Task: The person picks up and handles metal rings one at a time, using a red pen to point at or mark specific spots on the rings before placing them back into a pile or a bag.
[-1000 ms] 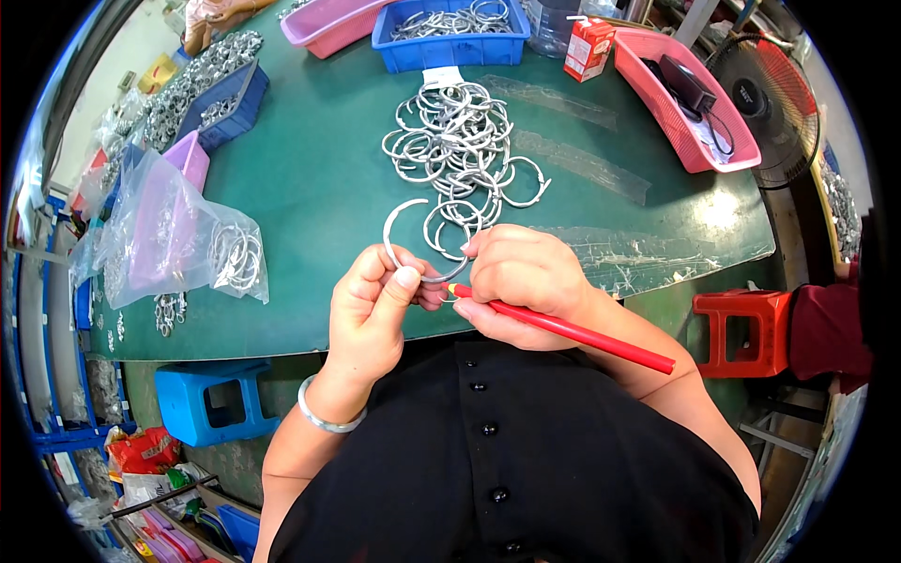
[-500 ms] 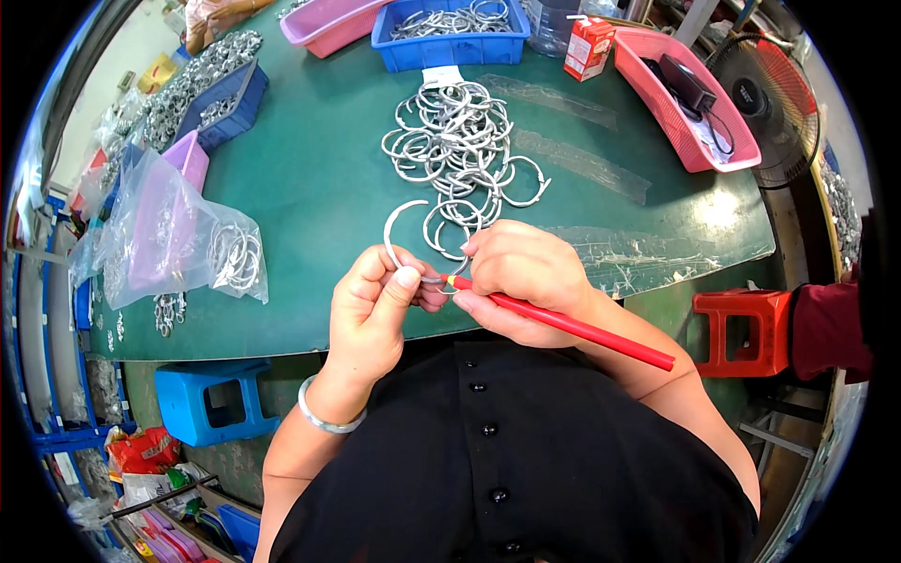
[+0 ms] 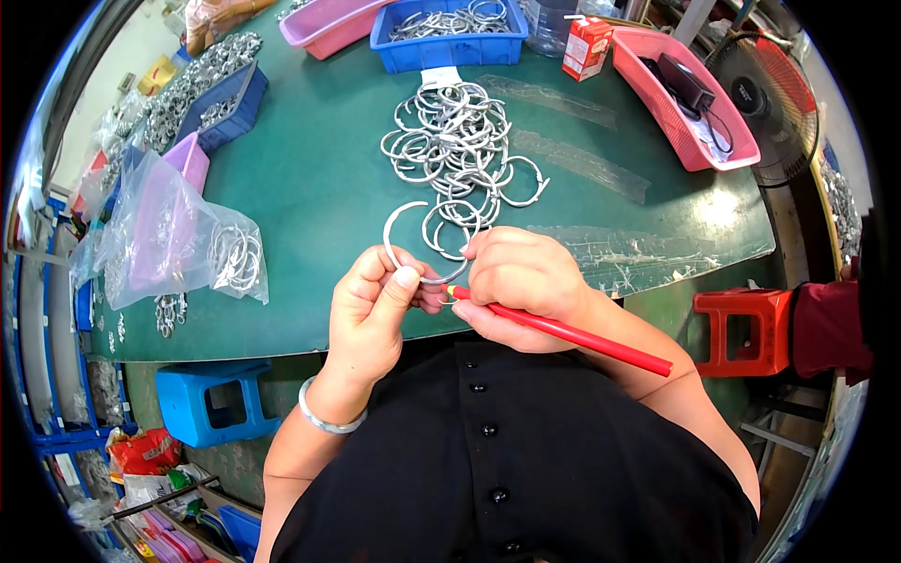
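My left hand (image 3: 377, 305) pinches a silver open bangle (image 3: 390, 233) between thumb and fingers, near the table's front edge. My right hand (image 3: 527, 280) is closed around a red pen-like tool (image 3: 601, 343) with a yellow tip. That tip sits just below the bangle's lower curve, close to my left fingertips, and appears apart from the metal. A thin pale curl shows by the tip; what it is I cannot make out. Beyond my hands lies a tangled heap of silver bangles (image 3: 450, 141) on the green table (image 3: 319, 178).
A blue bin (image 3: 450, 54) of bangles stands behind the heap. At right are a pink basket (image 3: 680, 111), a red carton (image 3: 587, 49) and a fan (image 3: 765, 108). Left lies a plastic bag (image 3: 169, 235). Blue (image 3: 211, 402) and red (image 3: 741, 328) stools flank me. Another person's arm (image 3: 225, 17) shows far left.
The tool's tip has dropped slightly down and away from the bangle, with my right hand shifting a little toward me. My left hand keeps its hold almost unmoved.
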`<action>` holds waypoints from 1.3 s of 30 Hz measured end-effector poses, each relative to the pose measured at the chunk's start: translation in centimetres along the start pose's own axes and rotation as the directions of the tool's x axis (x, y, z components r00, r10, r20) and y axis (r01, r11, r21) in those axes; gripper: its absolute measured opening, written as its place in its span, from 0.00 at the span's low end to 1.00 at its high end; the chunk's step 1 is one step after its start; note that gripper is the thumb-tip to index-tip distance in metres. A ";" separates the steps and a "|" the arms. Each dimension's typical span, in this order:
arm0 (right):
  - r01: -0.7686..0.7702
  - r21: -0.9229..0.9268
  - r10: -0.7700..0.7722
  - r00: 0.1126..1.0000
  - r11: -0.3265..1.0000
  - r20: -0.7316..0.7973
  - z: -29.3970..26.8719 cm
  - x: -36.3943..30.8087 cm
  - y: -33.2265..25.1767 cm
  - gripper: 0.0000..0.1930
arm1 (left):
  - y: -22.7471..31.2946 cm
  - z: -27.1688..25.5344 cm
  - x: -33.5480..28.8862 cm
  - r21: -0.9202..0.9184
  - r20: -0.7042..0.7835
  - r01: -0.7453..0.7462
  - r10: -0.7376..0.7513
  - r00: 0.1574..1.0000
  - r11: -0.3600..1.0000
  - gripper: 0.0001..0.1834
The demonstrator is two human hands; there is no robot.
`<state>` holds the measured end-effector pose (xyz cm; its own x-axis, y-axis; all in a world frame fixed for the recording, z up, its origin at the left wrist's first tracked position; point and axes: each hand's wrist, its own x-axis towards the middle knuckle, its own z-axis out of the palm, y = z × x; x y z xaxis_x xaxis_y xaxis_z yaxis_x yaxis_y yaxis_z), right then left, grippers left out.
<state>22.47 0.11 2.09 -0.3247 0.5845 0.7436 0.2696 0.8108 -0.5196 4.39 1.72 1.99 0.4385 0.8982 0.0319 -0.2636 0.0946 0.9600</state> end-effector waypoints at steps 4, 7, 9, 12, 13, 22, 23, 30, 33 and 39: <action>0.009 -0.006 -0.010 1.000 1.000 -0.006 0.0 0.1 -0.1 0.10 | 0.1 0.1 -0.1 -0.002 -0.001 0.000 0.000 1.000 1.000 0.06; 0.000 -0.007 0.000 1.000 1.000 -0.014 0.1 -0.2 -0.3 0.10 | 0.0 0.1 -0.4 -0.008 -0.006 0.009 -0.009 1.000 1.000 0.06; -0.004 -0.011 0.004 1.000 1.000 -0.028 0.1 -0.2 -0.1 0.10 | -0.1 0.0 -0.2 -0.010 -0.004 0.012 -0.012 1.000 1.000 0.06; 0.019 -0.028 -0.019 1.000 0.999 -0.016 -0.1 0.1 0.0 0.09 | 0.0 0.0 0.0 -0.007 0.002 0.008 -0.008 1.000 1.000 0.07; 0.018 -0.027 -0.018 1.000 0.999 -0.016 -0.1 0.1 0.0 0.09 | 0.0 0.0 0.0 -0.006 0.004 0.008 -0.008 1.000 1.000 0.07; -0.006 0.050 0.005 1.000 0.999 0.020 -0.4 0.0 -0.3 0.09 | -0.1 -0.3 0.0 -0.054 -0.021 0.080 -0.082 0.996 0.995 0.07; -0.015 0.115 0.017 1.000 0.993 -0.023 -0.5 0.0 -0.3 0.09 | 0.0 -0.3 0.1 -0.071 -0.021 0.099 -0.101 0.995 0.993 0.08; -0.222 0.289 0.296 0.924 0.931 -0.243 -1.2 -0.8 -0.4 0.07 | -0.1 -0.5 0.0 -0.143 -0.045 0.114 -0.121 0.992 0.983 0.07; -0.358 0.354 0.462 0.843 0.864 -0.276 -0.4 -1.0 -0.1 0.09 | -0.1 -0.5 0.0 -0.164 -0.038 0.121 -0.129 0.991 0.979 0.06; -0.492 0.648 0.687 0.723 0.581 -0.066 0.4 -1.0 0.6 0.13 | 0.0 -0.4 0.0 -0.176 -0.023 0.130 -0.136 0.990 0.976 0.07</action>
<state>22.63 0.05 0.85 0.0105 0.9779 0.2088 -0.2714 0.2038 -0.9407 4.10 1.90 1.88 0.4504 0.8865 -0.1058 -0.3516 0.2851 0.8917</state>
